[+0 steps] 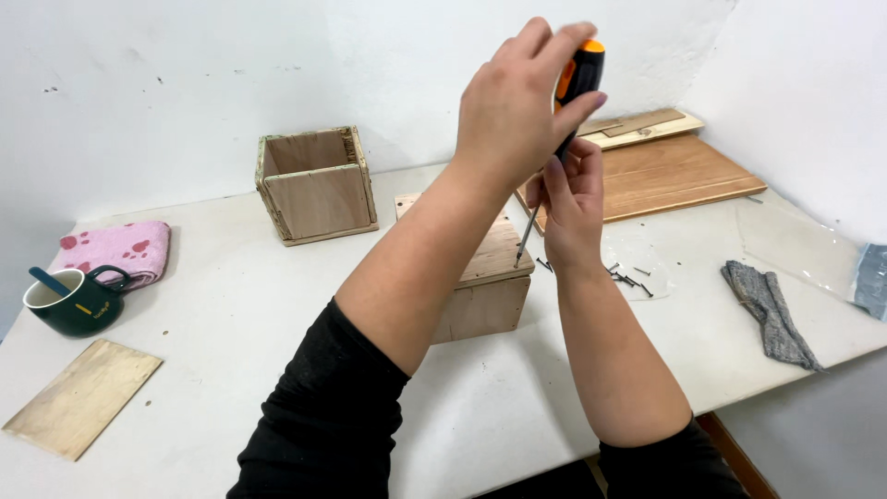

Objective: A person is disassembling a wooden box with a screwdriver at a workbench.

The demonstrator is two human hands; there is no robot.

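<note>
Fingers of the left hand [517,111] are wrapping the screwdriver [564,129] handle; right hand [573,199] fingers are pinching its shaft above the wooden box [485,277] mid-tabletop [231,305], white walls [185,83] meeting at the far right corner.

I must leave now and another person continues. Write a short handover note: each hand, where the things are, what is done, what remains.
Left hand: grips the screwdriver handle from above.
Right hand: steadies the shaft lower down.
Tip stands at the right edge of the closed wooden box, mid-table.
Loose screws lie right of the box.
Done: lid is in place on the box.
Left: probably seat this screw; whether others are in cannot be seen.
</note>
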